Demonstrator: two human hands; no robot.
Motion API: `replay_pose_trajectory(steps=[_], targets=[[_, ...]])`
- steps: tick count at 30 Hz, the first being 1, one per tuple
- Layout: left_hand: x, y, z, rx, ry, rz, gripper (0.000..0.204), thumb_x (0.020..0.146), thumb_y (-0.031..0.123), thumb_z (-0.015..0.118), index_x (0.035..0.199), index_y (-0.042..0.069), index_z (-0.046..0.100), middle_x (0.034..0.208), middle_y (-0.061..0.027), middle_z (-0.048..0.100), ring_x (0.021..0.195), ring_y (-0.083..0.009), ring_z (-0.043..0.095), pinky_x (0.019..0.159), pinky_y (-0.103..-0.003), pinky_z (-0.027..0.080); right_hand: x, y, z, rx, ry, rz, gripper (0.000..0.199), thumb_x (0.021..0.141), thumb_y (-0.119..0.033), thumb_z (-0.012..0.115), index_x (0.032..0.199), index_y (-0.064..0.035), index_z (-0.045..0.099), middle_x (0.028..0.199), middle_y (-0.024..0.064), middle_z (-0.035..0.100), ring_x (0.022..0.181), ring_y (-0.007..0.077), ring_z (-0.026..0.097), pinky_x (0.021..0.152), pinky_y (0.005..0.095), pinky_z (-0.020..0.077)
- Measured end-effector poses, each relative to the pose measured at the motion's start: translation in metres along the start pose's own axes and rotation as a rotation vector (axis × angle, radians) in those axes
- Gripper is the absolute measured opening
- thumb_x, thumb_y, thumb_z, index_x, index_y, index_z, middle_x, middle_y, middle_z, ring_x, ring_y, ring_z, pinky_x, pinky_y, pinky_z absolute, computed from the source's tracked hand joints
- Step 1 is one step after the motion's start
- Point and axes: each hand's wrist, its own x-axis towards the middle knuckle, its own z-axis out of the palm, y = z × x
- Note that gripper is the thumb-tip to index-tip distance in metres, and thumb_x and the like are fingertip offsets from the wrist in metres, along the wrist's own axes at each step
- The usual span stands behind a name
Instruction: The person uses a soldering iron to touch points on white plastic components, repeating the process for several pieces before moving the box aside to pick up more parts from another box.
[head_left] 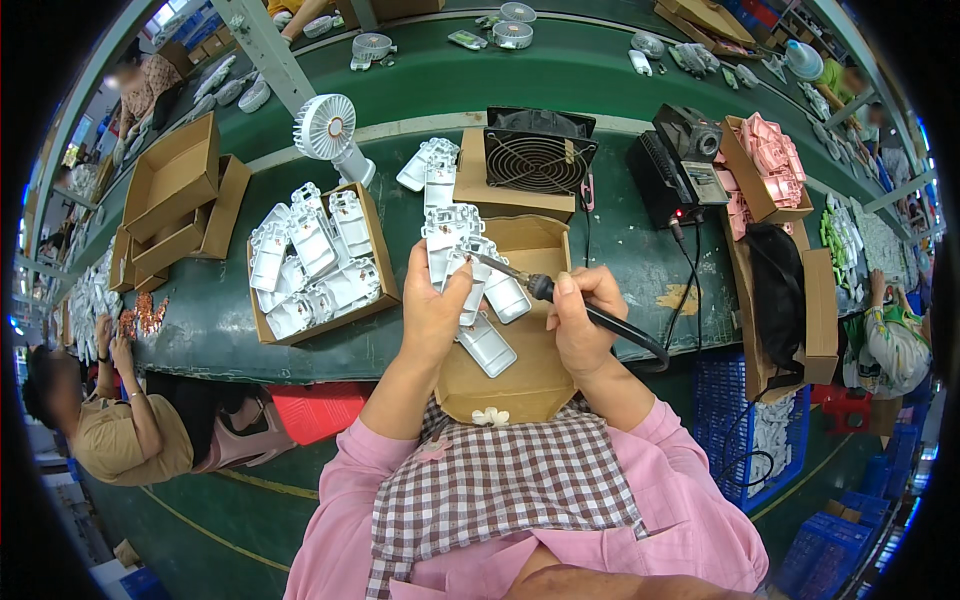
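Closed around a white plastic housing [450, 224], my left hand [432, 315] keeps it above an open cardboard box [535, 370]. My right hand [588, 322] grips a soldering iron [541, 287] by its black handle. The iron's metal tip points left and reaches the housing near my left thumb; whether it touches cannot be made out. Below my hands, another white housing [487, 345] lies in the box, and more are bunched beside the held one. To the left, a cardboard box [386, 262] is filled with similar white housings [312, 245].
Ahead stand a black fan [538, 160] and a white handheld fan [326, 128]. A black soldering station [672, 175] sits at right, its cable crossing the bench. Pink parts [768, 160] fill a box beyond. Empty cartons [172, 165] are stacked left. Co-workers sit on both sides.
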Motion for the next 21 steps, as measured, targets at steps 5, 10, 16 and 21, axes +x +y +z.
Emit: replay_pose_trajectory(steps=[5, 10, 16, 21], targets=[[0.003, -0.005, -0.007, -0.130, -0.199, -0.014, 0.038, 0.089, 0.005, 0.056, 0.124, 0.000, 0.041, 0.102, -0.0089, 0.058, 0.080, -0.0137, 0.062, 0.065, -0.029, 0.056, -0.001, 0.001, -0.002, 0.036, 0.056, -0.065, 0.016, 0.091, -0.008, 0.055, 0.079, -0.0052, 0.044, 0.063, 0.0020, 0.047, 0.047, 0.0047, 0.040, 0.039, 0.0201, 0.0302], [0.003, 0.001, -0.001, -0.304, -0.136, -0.158, 0.030, 0.094, 0.019, 0.050, 0.118, 0.002, 0.045, 0.100, -0.0122, 0.062, 0.082, -0.0201, 0.066, 0.067, -0.033, 0.057, -0.001, 0.004, -0.002, 0.084, 0.071, -0.121, 0.016, 0.091, -0.008, 0.055, 0.079, -0.0059, 0.044, 0.062, 0.0013, 0.046, 0.046, 0.0049, 0.036, 0.040, 0.0202, 0.0275], [0.002, -0.006, -0.003, -0.184, -0.138, -0.169, 0.028, 0.100, 0.019, 0.043, 0.123, 0.005, 0.041, 0.103, -0.0084, 0.059, 0.080, -0.0155, 0.065, 0.061, -0.030, 0.058, 0.000, 0.003, -0.003, 0.026, 0.060, -0.057, 0.015, 0.089, -0.005, 0.061, 0.078, -0.0037, 0.050, 0.064, -0.0009, 0.051, 0.056, 0.0039, 0.039, 0.050, 0.0217, 0.0319], [0.000, -0.007, 0.000, -0.040, -0.117, -0.100, 0.024, 0.100, 0.019, 0.040, 0.118, 0.004, 0.042, 0.099, -0.0129, 0.063, 0.074, -0.0200, 0.068, 0.056, -0.028, 0.058, 0.000, 0.003, -0.002, -0.018, 0.048, -0.009, 0.017, 0.088, -0.007, 0.063, 0.076, -0.0037, 0.051, 0.064, -0.0016, 0.052, 0.056, 0.0033, 0.041, 0.049, 0.0217, 0.0336]])
